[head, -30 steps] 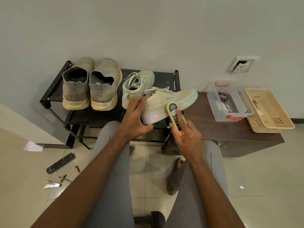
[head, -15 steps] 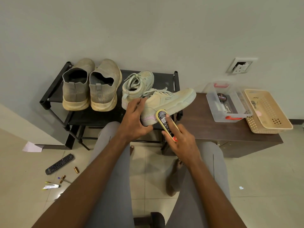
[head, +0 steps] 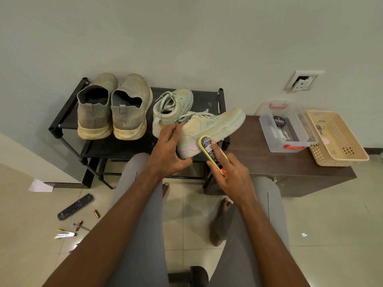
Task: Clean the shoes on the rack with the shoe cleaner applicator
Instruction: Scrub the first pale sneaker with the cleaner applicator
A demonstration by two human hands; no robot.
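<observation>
My left hand [head: 169, 150] fingers grasping sneaker [head: 209, 129] heel on rack [head: 68, 112]; my right hand [head: 232, 175] fingers clenched around applicator [head: 209, 150], tip touching sneaker side, 5 o'clock.

Rack [head: 209, 100] stands against wall. On it, 2 slip-on shoes [head: 112, 108] at left, 1 sneaker [head: 172, 104] right of them. Second sneaker [head: 211, 125] lies tilted across rack's right front corner, between left hand [head: 167, 150] and right hand [head: 232, 175]. Cabinet [head: 279, 162] right of rack carries box [head: 290, 129], then basket [head: 337, 139] farther right. Remote [head: 74, 207] on floor, front left.
</observation>
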